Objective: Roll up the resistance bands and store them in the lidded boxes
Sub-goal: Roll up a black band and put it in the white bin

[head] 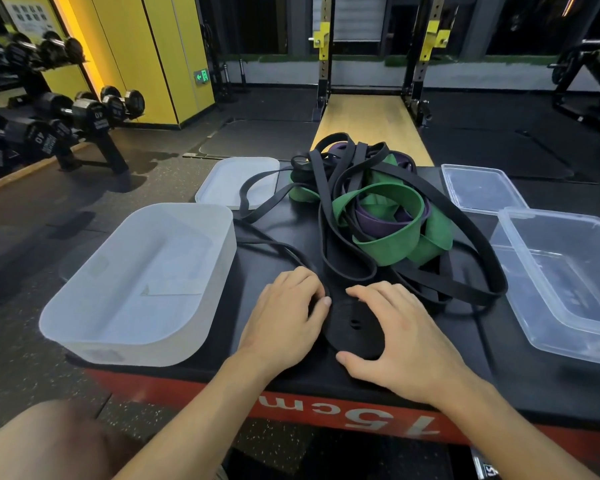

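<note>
Near edge of black padded platform [492,348]: flat black rolled band coil [355,329], gripped by left hand [288,313], fingers curled at its rim, and right hand [395,337], thumb and fingers bent round it. Flanking: frosted white plastic box [136,289] left, clear plastic box [568,282] right. Beyond: tangled black, green, purple bands [378,209].

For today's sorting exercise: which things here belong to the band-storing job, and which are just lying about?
Job: black roll, tangled bands, frosted box, frosted lid, clear box, clear lid, left hand, right hand.
Lying about: dumbbells, squat rack.
</note>
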Motion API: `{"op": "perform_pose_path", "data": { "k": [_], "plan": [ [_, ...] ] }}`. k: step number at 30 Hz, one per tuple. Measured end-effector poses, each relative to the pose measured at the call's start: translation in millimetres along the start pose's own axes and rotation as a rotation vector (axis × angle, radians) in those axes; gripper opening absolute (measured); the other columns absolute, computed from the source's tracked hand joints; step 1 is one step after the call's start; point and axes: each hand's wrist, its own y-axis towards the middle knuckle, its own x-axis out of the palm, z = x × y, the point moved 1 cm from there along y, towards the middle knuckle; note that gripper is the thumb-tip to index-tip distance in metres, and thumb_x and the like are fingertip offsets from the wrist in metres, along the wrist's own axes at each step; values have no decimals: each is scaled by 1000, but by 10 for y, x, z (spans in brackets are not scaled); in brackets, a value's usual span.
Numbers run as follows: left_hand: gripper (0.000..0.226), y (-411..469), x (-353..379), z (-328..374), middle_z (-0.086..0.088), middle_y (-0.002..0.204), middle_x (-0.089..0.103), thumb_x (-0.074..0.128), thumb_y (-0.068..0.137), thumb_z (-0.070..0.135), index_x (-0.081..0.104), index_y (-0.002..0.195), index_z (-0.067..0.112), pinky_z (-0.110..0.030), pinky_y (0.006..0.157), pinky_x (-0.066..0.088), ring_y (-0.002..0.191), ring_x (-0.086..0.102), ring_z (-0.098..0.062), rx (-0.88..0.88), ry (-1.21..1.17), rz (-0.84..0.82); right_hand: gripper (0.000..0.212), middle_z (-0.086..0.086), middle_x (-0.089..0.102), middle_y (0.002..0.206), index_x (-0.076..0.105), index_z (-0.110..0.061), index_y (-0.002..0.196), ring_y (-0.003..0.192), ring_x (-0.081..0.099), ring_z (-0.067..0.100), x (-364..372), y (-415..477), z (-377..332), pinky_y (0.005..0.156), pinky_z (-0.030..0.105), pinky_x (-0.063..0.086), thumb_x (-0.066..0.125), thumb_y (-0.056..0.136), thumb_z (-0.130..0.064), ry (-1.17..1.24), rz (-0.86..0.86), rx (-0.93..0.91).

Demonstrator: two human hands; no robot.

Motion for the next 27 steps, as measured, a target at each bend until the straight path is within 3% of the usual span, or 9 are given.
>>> {"op": "perform_pose_path", "data": {
  "k": [4, 6, 9, 11, 14, 17, 21, 27],
  "plan": [
    [17, 7, 16, -10, 18, 96, 49, 49, 103, 39, 50, 88, 31, -29, 87, 38, 97, 43, -3, 2, 5, 9, 79, -29, 42, 138, 47, -35, 147, 134, 25, -15, -23, -6, 27, 121, 21, 18, 65, 72, -53, 90, -37, -94],
    [17, 3, 18, -17, 19, 96, 48, 51, 102, 40, 50, 87, 32, -27, 85, 37, 95, 42, -3, 14, 12, 10, 77, -30, 42, 141, 46, -37, 147, 139, 24, -13, -28, -1, 44, 122, 20, 12, 63, 72, -45, 113, -74, -129],
    [17, 4, 16, -26, 20, 98, 48, 54, 101, 41, 51, 86, 33, -25, 85, 37, 95, 43, -2, 17, 0, 0, 76, -30, 41, 143, 46, -38, 147, 141, 29, -6, -24, 2, 43, 122, 23, 15, 60, 72, -39, 96, -85, -141],
    [16, 14, 16, -29, 20, 99, 48, 55, 100, 42, 52, 87, 34, -26, 86, 39, 96, 43, -2, 12, -13, -6, 76, -27, 41, 147, 45, -35, 149, 143, 28, -4, -14, -2, 18, 123, 28, 20, 61, 76, -45, 46, -57, -148],
    [14, 15, 9, -29, 19, 100, 48, 56, 100, 42, 54, 88, 34, -29, 88, 42, 98, 45, -4, 12, -24, -3, 91, -20, 39, 150, 40, -32, 153, 143, 30, 3, 12, -6, -18, 122, 33, 26, 55, 80, -82, -56, -15, -86],
    [14, 7, 9, -27, 19, 101, 49, 56, 100, 42, 53, 89, 34, -29, 90, 41, 100, 44, -4, -1, -21, -7, 108, -17, 44, 132, 43, -30, 147, 126, 40, 10, 11, 10, -26, 113, 34, 34, 40, 67, -102, -115, 33, 76],
    [15, 2, 12, -18, 19, 100, 48, 54, 100, 42, 52, 88, 34, -29, 89, 41, 99, 44, -4, -1, -13, -6, 98, -20, 45, 120, 45, -30, 142, 118, 42, 8, 11, 3, -16, 107, 30, 37, 51, 68, -94, -65, 51, 84],
    [15, 1, 7, -21, 19, 97, 50, 52, 102, 38, 51, 88, 32, -29, 88, 41, 96, 44, -3, 5, -8, 2, 84, -27, 47, 127, 49, -29, 142, 125, 41, -2, -6, 3, -2, 105, 16, 35, 69, 71, -69, 28, 52, -1]
  ]
}}
